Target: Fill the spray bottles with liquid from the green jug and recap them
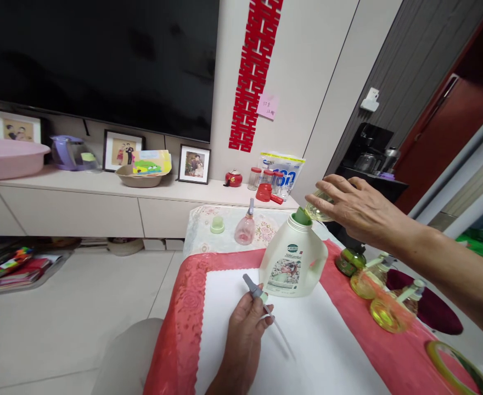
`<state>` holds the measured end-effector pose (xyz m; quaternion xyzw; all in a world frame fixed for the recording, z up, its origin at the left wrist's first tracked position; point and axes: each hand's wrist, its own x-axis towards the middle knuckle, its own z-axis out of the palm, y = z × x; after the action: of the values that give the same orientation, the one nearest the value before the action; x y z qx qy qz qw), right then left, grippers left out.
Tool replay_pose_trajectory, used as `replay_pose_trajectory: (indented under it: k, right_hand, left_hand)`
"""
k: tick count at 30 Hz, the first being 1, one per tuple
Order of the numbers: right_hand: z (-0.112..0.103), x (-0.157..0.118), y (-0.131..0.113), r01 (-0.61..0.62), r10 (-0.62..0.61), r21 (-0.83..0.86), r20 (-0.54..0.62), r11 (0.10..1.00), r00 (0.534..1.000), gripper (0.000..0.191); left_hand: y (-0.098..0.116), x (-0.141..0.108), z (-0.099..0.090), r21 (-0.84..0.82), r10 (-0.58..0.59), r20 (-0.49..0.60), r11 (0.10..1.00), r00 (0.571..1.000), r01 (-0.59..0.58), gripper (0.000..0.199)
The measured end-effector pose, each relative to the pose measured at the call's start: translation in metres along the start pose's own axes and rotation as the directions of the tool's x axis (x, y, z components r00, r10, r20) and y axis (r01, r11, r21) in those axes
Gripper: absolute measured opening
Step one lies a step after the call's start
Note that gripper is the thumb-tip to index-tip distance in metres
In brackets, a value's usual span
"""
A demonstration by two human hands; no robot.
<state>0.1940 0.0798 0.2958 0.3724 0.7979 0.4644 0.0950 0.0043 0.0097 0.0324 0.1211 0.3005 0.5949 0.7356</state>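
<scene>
A pale green detergent jug (pixel 293 247) stands uncapped on white paper, a green spout piece (pixel 303 216) in its mouth. My right hand (pixel 350 208) grips a small clear bottle (pixel 320 206), tilted sideways with its neck at the jug's mouth; whether liquid is flowing I cannot tell. Left of the jug and lower, my left hand (pixel 245 323) pinches a grey-and-green pump head (pixel 253 286), its thin dip tube pointing down to the right. Behind the jug are a light green cap (pixel 217 224) and a clear pink-tinted pump bottle (pixel 245 227).
On the table's right edge stand several pump bottles (pixel 389 312) with yellow and green liquid, near a tape roll (pixel 459 367). Red cloth (pixel 187 307) borders the paper. Behind, a low cabinet (pixel 175 211) carries photo frames, jars and a red scoop (pixel 265 192).
</scene>
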Motion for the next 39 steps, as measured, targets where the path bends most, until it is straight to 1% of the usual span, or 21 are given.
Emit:
replay_pose_trajectory:
  k: [2, 5, 7, 9, 10, 12, 13, 15, 16, 18, 21, 24, 26, 31, 36, 39]
  right_hand:
    - [0.002, -0.006, -0.002, -0.058, 0.058, 0.009, -0.013, 0.998, 0.998, 0.053]
    - [0.007, -0.026, -0.005, -0.216, 0.217, 0.034, -0.023, 0.976, 0.976, 0.057]
    - [0.010, -0.046, -0.011, -0.315, 0.319, 0.122, -0.014, 0.941, 0.948, 0.059]
    - [0.012, -0.070, -0.026, -0.377, 0.388, 0.286, 0.020, 0.881, 0.921, 0.067]
    - [0.013, -0.082, -0.036, -0.399, 0.413, 0.386, 0.049, 0.832, 0.909, 0.072]
    - [0.014, -0.107, -0.064, -0.426, 0.430, 0.576, 0.138, 0.698, 0.892, 0.078]
    - [0.015, -0.119, -0.081, -0.440, 0.424, 0.637, 0.191, 0.633, 0.885, 0.077]
    - [0.017, -0.141, -0.115, -0.454, 0.386, 0.702, 0.269, 0.549, 0.882, 0.075]
    - [0.019, -0.151, -0.132, -0.469, 0.371, 0.707, 0.304, 0.530, 0.878, 0.073]
    - [0.024, -0.169, -0.160, -0.483, 0.359, 0.722, 0.336, 0.496, 0.871, 0.073]
    - [0.032, -0.188, -0.191, -0.531, 0.361, 0.712, 0.397, 0.459, 0.844, 0.073]
    - [0.036, -0.195, -0.210, -0.569, 0.341, 0.704, 0.458, 0.425, 0.821, 0.073]
    - [0.037, -0.193, -0.218, -0.574, 0.337, 0.711, 0.466, 0.407, 0.818, 0.073]
    - [0.037, -0.181, -0.227, -0.558, 0.361, 0.747, 0.440, 0.361, 0.822, 0.075]
    - [0.033, -0.166, -0.234, -0.526, 0.412, 0.777, 0.377, 0.348, 0.830, 0.076]
    - [0.029, -0.156, -0.238, -0.498, 0.435, 0.803, 0.340, 0.327, 0.834, 0.075]
  left_hand:
    - [0.000, 0.002, -0.002, -0.017, -0.004, 0.009, 1.000, 1.000, 0.004, 0.055]
    - [0.002, 0.004, -0.003, -0.041, -0.008, 0.022, 0.999, 1.000, 0.009, 0.052]
    - [0.005, 0.004, -0.003, -0.063, -0.010, 0.016, 0.998, 1.000, 0.011, 0.050]
    - [0.008, 0.004, -0.002, -0.087, 0.004, -0.005, 0.996, 1.000, -0.004, 0.046]
    - [0.009, 0.004, -0.001, -0.091, 0.007, -0.012, 0.996, 1.000, -0.008, 0.043]
    - [0.011, 0.005, -0.001, -0.097, 0.020, -0.026, 0.995, 0.999, -0.023, 0.037]
    - [0.012, 0.006, -0.001, -0.101, 0.021, -0.036, 0.995, 0.999, -0.024, 0.035]
    - [0.013, 0.007, -0.002, -0.108, 0.023, -0.048, 0.994, 0.999, -0.028, 0.030]
    - [0.013, 0.007, -0.003, -0.110, 0.026, -0.050, 0.993, 0.998, -0.032, 0.027]
    - [0.014, 0.009, -0.004, -0.113, 0.043, -0.049, 0.992, 0.998, -0.048, 0.023]
    - [0.014, 0.011, -0.005, -0.121, 0.061, -0.064, 0.990, 0.996, -0.068, 0.022]
    - [0.013, 0.012, -0.005, -0.115, 0.060, -0.083, 0.991, 0.995, -0.069, 0.022]
    - [0.013, 0.012, -0.005, -0.107, 0.057, -0.077, 0.992, 0.995, -0.065, 0.022]
    - [0.010, 0.008, -0.002, -0.056, 0.032, -0.032, 0.998, 0.999, -0.033, 0.031]
    - [0.006, 0.000, 0.003, 0.040, 0.003, 0.040, 0.999, 0.999, -0.004, 0.047]
    - [0.004, -0.002, 0.005, 0.086, -0.008, 0.053, 0.996, 0.999, 0.003, 0.050]
